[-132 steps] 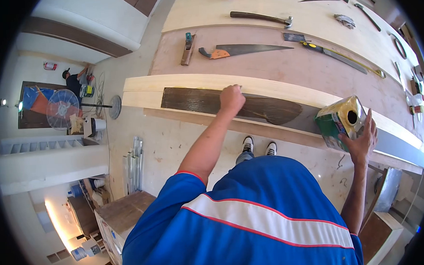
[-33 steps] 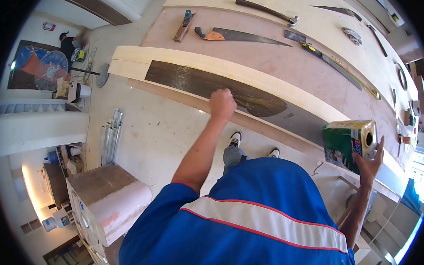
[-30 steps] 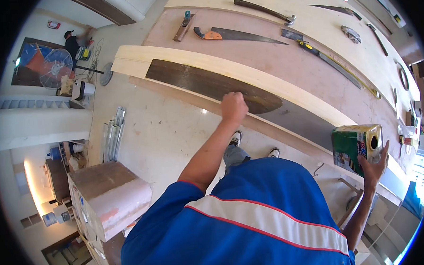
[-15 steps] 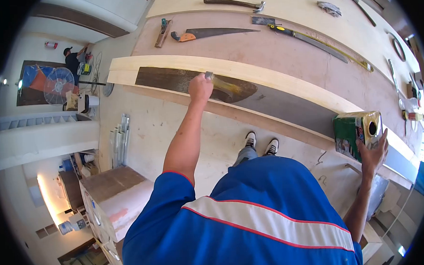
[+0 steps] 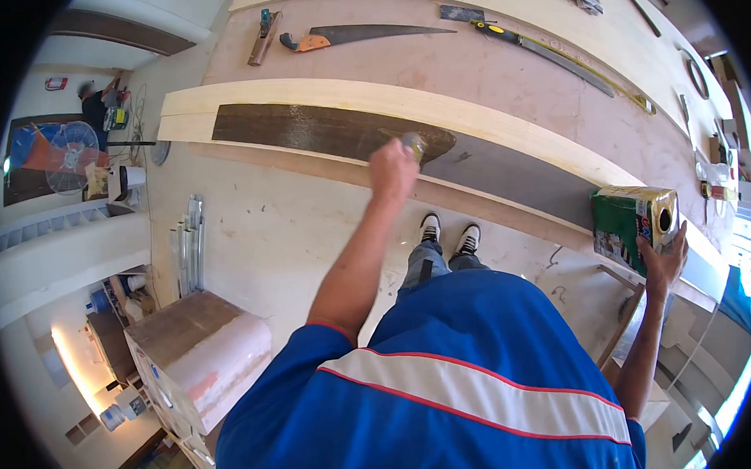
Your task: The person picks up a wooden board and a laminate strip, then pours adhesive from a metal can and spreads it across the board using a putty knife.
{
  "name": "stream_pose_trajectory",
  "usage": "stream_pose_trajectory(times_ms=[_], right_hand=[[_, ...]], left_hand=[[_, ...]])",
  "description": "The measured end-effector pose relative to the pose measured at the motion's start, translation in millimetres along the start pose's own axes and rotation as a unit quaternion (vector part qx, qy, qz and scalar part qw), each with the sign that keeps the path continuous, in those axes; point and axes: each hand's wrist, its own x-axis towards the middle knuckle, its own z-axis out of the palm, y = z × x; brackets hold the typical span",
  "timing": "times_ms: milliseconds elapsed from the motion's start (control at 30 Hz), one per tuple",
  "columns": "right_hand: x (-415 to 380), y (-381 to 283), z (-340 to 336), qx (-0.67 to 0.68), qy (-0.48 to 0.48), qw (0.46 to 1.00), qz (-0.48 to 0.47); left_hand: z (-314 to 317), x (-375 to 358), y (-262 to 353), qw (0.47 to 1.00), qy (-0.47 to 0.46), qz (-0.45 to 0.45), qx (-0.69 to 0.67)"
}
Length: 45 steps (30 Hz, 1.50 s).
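Observation:
My left hand (image 5: 393,168) is closed on a small, blurred grey spreading tool (image 5: 413,146) over the long board strip. The strip's left part has a dark brown, wet-looking surface (image 5: 279,127), while its right part is matte grey (image 5: 515,174). Light wood edging (image 5: 194,100) borders it. At the strip's right end stands a green and yellow square metal can (image 5: 622,224) with a round opening on its side. My right hand (image 5: 666,262) grips the can's lower right corner, thumb on the front and fingers on the side.
Beyond the strip lie a handsaw (image 5: 375,34), a hand plane (image 5: 265,40), a yellow-black handled saw (image 5: 543,53) and a crumpled cloth (image 5: 581,0). Metal profiles (image 5: 189,243) and a cabinet (image 5: 196,351) stand left. Another person (image 5: 95,108) is near a fan (image 5: 72,157) at the far left.
My left hand has moved right along the strip with the tool, and the brown surface behind it is more evenly covered. The view has shifted slightly; my right hand stays at the can.

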Motion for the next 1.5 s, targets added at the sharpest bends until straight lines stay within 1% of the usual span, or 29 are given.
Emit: stream_pose_trajectory(times_ms=[67, 100, 167, 200, 233, 267, 333, 433, 500, 600, 667, 800, 867, 933, 1000, 1133, 1233, 1267, 1367, 1500], right_hand=[[0, 4, 3, 0.003, 0.002, 1.0, -0.004], [2, 7, 4, 0.005, 0.005, 1.0, -0.006], [3, 9, 5, 0.009, 0.003, 1.0, -0.011], [2, 6, 3, 0.01, 0.003, 1.0, -0.012], [0, 3, 1, 0.004, -0.002, 1.0, 0.0], [-1, -1, -1, 0.0, -0.007, 1.0, 0.01], [3, -4, -2, -0.001, -0.008, 1.0, 0.017], [3, 3, 1, 0.005, -0.005, 1.0, 0.015], [2, 0, 0, 0.001, -0.002, 1.0, 0.013], [1, 2, 1, -0.011, -0.002, 1.0, 0.025], [-1, -11, -4, -0.031, -0.005, 0.999, 0.04], [-2, -16, -7, -0.06, -0.012, 0.997, 0.049], [-3, -16, -8, -0.063, -0.018, 0.997, 0.042], [-6, -28, -17, -0.073, -0.032, 0.995, 0.057], [-9, -27, -21, -0.058, -0.034, 0.996, 0.051], [-8, -24, -26, -0.031, -0.027, 0.999, 0.035], [-9, -18, -28, -0.013, -0.024, 0.999, 0.017], [-9, -16, -29, -0.006, -0.024, 1.0, 0.012], [-8, -12, -32, 0.015, -0.022, 1.0, 0.007], [-5, -6, -36, 0.035, -0.037, 0.999, -0.002]], left_hand=[[-20, 19, -32, 0.999, 0.038, 0.001, -0.002], [-26, 26, -49, 0.998, 0.057, 0.012, 0.023], [-33, 33, -60, 0.998, 0.048, -0.013, 0.043], [-34, 36, -62, 0.997, 0.043, -0.024, 0.053], [-26, 34, -57, 0.996, 0.029, 0.013, 0.086], [-17, 27, -50, 0.996, 0.007, 0.023, 0.09], [3, 13, -31, 0.997, 0.003, 0.054, 0.055], [3, 11, -7, 0.999, -0.033, 0.028, -0.017], [-14, 25, -17, 1.0, -0.007, 0.005, 0.016], [-32, 54, -61, 0.993, 0.053, -0.026, 0.102], [-35, 66, -84, 0.985, 0.055, -0.078, 0.141], [-19, 56, -47, 0.992, 0.039, -0.047, 0.11], [7, 41, -7, 0.992, 0.031, -0.019, 0.12], [40, 23, 33, 0.988, -0.016, -0.004, 0.154], [65, -5, 88, 0.988, -0.033, 0.03, 0.15], [134, -55, 187, 0.993, -0.017, 0.094, 0.074], [182, -82, 246, 0.987, -0.063, 0.136, 0.051], [191, -88, 259, 0.984, -0.074, 0.155, 0.046], [198, -97, 291, 0.975, -0.142, 0.166, 0.052], [175, -121, 287, 0.938, -0.161, 0.295, 0.085]])
